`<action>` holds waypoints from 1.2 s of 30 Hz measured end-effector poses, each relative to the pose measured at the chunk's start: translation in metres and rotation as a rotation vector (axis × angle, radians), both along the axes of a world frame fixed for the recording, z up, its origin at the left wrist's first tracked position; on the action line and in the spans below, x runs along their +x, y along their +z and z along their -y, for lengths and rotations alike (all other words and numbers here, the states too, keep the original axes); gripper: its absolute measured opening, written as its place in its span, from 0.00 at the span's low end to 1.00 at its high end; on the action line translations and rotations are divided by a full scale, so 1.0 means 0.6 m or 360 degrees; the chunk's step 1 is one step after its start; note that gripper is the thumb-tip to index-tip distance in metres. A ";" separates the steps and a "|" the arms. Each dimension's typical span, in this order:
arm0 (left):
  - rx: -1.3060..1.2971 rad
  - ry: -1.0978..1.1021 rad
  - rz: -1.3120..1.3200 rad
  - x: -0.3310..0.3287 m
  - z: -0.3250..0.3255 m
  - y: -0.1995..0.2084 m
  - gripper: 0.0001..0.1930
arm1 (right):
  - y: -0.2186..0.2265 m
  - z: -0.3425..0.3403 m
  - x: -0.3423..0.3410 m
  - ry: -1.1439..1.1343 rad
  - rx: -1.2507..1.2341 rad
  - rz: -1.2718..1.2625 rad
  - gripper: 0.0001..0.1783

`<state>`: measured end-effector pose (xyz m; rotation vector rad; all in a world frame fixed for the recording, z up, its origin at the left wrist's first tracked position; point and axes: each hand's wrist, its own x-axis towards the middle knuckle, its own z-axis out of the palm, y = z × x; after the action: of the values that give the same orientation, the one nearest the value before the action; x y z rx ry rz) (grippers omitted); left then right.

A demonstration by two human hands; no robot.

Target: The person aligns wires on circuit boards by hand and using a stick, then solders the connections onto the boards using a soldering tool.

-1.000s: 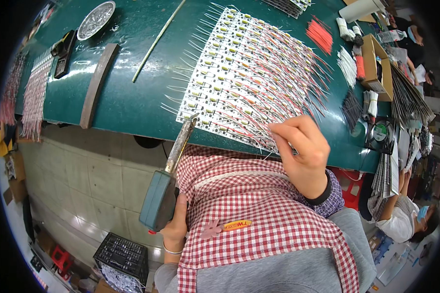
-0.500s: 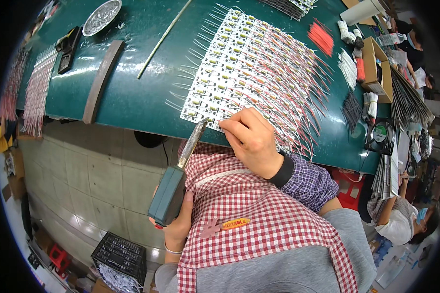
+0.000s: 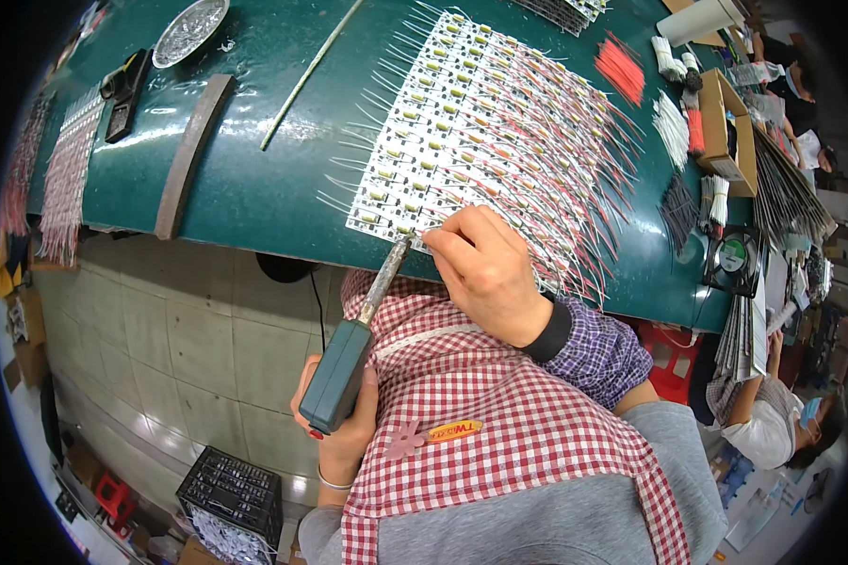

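My left hand [image 3: 353, 435] is wrapped round the dark green handle of a soldering iron [image 3: 336, 379]. The iron's tip touches or hovers just over the near edge of a white circuit board panel [image 3: 375, 202], at a small yellow-green component; I cannot tell which. Close beside the tip, my right hand [image 3: 492, 275] is closed in a pinch over the same edge; what its fingertips hold is too small to make out. Rows of components cover the panel. Red and white wires [image 3: 561, 155] fan out over its right part, and pale wires stick out along its left side.
On the green table [image 3: 254, 188] lie a dark bar [image 3: 193, 155], a thin stick [image 3: 311, 75], a metal dish [image 3: 190, 33] and a black stand [image 3: 127, 94]. Red wire bundles [image 3: 619, 71], a cardboard box [image 3: 728, 137] and a small fan [image 3: 731, 261] are at the right.
The iron and my left hand have shifted slightly right, bringing the tip nearer my right fingertips. My right hand stays almost in place, still pinched.
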<state>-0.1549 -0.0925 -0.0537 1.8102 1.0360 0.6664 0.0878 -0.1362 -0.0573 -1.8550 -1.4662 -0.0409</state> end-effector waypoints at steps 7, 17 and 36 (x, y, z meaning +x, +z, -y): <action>-0.0084 0.0129 0.0176 -0.018 0.011 -0.015 0.07 | 0.005 -0.001 -0.001 0.0017 -0.0034 0.0018 0.11; -0.0222 0.0334 0.0461 -0.032 0.024 -0.031 0.17 | 0.008 0.002 -0.002 -0.0020 -0.0079 0.0007 0.09; -0.0257 0.0316 0.0491 0.066 -0.023 0.007 0.15 | 0.072 0.244 0.386 -0.0985 -0.0129 0.0138 0.06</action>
<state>-0.1153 -0.0790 -0.0497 1.4239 1.0339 0.9231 0.3194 -0.2825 -0.0141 -2.3319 -0.9059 -0.3676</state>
